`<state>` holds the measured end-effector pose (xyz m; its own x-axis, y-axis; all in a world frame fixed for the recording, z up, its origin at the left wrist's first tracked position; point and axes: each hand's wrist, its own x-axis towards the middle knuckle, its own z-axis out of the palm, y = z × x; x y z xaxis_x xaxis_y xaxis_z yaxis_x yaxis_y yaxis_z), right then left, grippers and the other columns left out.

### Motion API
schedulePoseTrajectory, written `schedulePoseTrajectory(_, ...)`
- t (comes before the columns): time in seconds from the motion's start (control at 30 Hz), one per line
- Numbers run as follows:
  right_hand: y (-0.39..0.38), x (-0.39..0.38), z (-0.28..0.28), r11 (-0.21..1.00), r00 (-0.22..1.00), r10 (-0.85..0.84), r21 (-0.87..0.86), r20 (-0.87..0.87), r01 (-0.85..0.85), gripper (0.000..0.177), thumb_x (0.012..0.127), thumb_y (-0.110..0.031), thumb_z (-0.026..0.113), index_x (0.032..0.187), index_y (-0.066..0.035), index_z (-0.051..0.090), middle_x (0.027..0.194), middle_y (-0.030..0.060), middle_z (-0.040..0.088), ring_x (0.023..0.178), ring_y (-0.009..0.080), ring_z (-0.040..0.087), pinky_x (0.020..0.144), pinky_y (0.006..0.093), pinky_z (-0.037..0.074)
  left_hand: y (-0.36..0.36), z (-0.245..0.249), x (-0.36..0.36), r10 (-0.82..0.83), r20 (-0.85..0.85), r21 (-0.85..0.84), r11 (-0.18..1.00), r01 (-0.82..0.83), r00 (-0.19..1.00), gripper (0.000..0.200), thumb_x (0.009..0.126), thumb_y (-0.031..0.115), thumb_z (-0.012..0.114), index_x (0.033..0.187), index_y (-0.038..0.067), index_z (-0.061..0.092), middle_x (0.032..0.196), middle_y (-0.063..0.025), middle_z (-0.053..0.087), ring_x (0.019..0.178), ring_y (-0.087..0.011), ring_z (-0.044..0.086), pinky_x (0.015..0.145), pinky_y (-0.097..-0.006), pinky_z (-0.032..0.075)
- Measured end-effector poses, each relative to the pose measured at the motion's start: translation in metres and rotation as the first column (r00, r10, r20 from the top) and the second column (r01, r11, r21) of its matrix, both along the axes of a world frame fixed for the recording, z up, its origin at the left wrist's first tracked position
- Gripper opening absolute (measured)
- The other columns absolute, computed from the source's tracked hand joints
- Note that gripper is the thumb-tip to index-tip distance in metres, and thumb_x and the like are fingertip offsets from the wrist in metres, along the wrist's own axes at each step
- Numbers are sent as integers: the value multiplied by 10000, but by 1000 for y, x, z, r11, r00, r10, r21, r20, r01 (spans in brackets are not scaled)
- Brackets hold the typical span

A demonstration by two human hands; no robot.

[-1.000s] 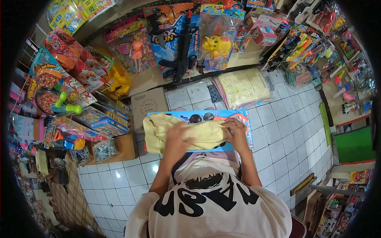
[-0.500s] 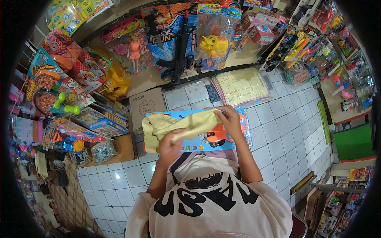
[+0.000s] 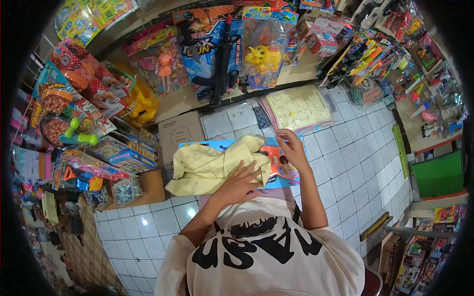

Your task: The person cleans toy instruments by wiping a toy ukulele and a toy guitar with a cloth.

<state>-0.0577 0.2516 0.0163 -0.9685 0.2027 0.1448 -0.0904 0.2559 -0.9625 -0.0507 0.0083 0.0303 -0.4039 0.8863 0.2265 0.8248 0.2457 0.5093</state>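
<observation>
A pale yellow cloth (image 3: 205, 165) lies crumpled over the left and middle part of a blue printed toy package (image 3: 296, 183). My left hand (image 3: 239, 183) rests flat on the cloth's lower right part, fingers spread. Above the package's right side is my right hand (image 3: 292, 148), its fingers apart and holding nothing, just right of the cloth. An orange picture or item (image 3: 281, 163) shows on the package between the two hands. Much of the package is hidden under the cloth.
A brown wall clock box (image 3: 181, 130) lies at the upper left of the package. Beyond it stand a black toy gun (image 3: 222, 69) and a bagged yellow toy (image 3: 264, 59). Yellow printed sheets in plastic (image 3: 301, 106) lie on the tiled floor (image 3: 345, 163). Toy packages crowd both sides.
The cloth, earlier stretched between both hands, now lies spread lower on the package. My right hand has let go of it, and my left hand has moved right and opened flat.
</observation>
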Motion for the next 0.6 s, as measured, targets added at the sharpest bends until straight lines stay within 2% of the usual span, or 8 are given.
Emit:
schedulePoseTrajectory(0.07,15,19,-5,991,996,-91,99,3,90,211,879,-100,569,1075,-25,588,1060,98,595,961,199,594,832,309,471,5,-7,-7,2,83,-7,1000,-1,997,194,844,267,598,937,113,672,1367,-80,440,1296,-311,363,1103,-499,215)
schedulePoseTrajectory(0.1,18,27,-5,980,992,-129,151,4,127,204,878,-98,567,1065,-22,591,1039,100,604,964,203,593,838,312,465,8,-8,-12,69,72,-66,996,-64,995,275,862,298,584,1033,94,647,1326,-63,478,1276,-274,388,1109,-471,216)
schedulePoseTrajectory(0.2,16,41,-7,937,982,-186,296,-25,185,160,851,-65,558,998,-17,598,982,124,619,982,257,586,864,338,440,27,-13,-23,268,45,67,960,-270,962,457,866,320,574,1244,70,519,1356,-117,443,1296,-303,360,1102,-497,198)
schedulePoseTrajectory(0.23,15,43,-10,923,985,-169,343,-38,172,155,845,-65,557,989,-21,598,990,127,617,995,275,579,890,361,426,35,-17,-20,317,-88,-3,948,-319,944,571,883,381,540,1342,68,409,1363,-138,430,1301,-299,354,1098,-482,198)
schedulePoseTrajectory(0.27,14,45,-14,907,987,-152,391,-48,158,151,839,-64,557,979,-24,597,999,131,615,1008,292,573,916,384,411,41,-22,-18,320,-147,-31,944,-328,936,580,884,400,531,1346,72,410,1368,-139,426,1304,-297,352,1097,-475,198)
schedulePoseTrajectory(0.3,11,43,-21,879,985,-142,446,-96,170,140,830,-85,561,957,-42,599,1041,117,611,1086,317,535,1001,459,320,47,-28,-15,320,-206,-58,939,-338,925,588,886,420,522,1350,77,410,1372,-140,422,1306,-296,349,1096,-468,198)
schedulePoseTrajectory(0.4,6,49,-34,805,979,-172,557,-113,206,143,841,-111,557,966,-56,603,1079,90,607,1163,304,493,1047,508,233,47,-43,-15,310,-322,-97,929,-357,894,547,894,407,509,1344,106,431,1377,-111,427,1309,-262,355,1088,-450,216)
schedulePoseTrajectory(0.6,-2,52,-27,791,978,-177,576,-109,207,136,845,-119,557,950,-59,620,1123,85,601,1186,302,482,1056,500,248,15,-48,-22,356,-435,-119,888,-445,827,370,891,263,525,1228,112,539,1317,-82,491,1261,-210,422,1069,-414,267)
